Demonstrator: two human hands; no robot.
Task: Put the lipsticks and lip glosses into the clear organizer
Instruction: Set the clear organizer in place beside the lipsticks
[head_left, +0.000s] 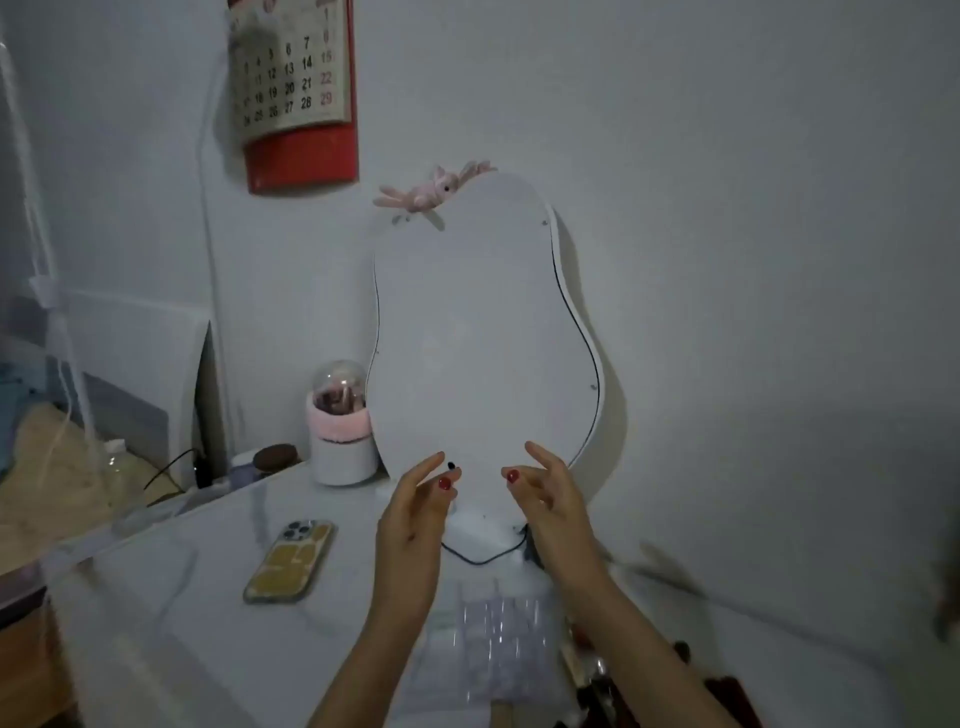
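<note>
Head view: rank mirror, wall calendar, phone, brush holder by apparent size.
1. mirror
2. wall calendar, cropped at the top edge
3-4. brush holder and phone look alike; the phone lies nearer the camera, so no ranking.

Wall calendar (293, 78) shows dates 5–29 (weekend ones red).

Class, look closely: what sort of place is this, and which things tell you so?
Probably a bedroom dressing table: a wavy mirror leans on the wall, beside a domed brush holder, under a wall calendar.
</note>
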